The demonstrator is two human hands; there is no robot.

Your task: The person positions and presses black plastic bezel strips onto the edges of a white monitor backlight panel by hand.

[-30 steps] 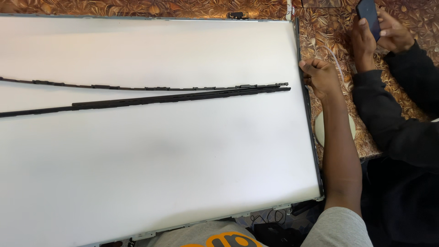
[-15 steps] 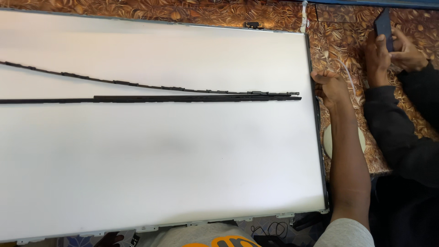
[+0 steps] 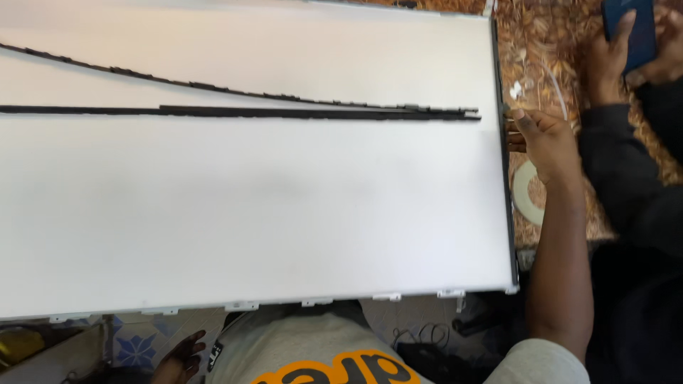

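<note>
A large white flat panel (image 3: 284, 213) lies across most of the view, with a thin black frame strip (image 3: 506, 213) along its right edge. Two long black strips rest on it: a thin curved one (image 3: 213, 89) and a straighter one (image 3: 284, 112), their ends meeting near the right edge. My right hand (image 3: 541, 139) is at the panel's right edge just below those ends, fingers closed on the edge strip. Below the panel's near edge, my left hand (image 3: 181, 359) hangs with fingers apart, holding nothing.
Another person sits at the right in dark sleeves, both hands on a dark blue phone (image 3: 629, 32). A white ring-shaped roll (image 3: 523, 192) and small white bits (image 3: 516, 89) lie on the brown patterned surface (image 3: 541, 43). Dark cables (image 3: 420, 348) lie below the panel.
My right hand slid toward me along the right edge and went from a fist to fingers on the edge strip. My left hand has come into view.
</note>
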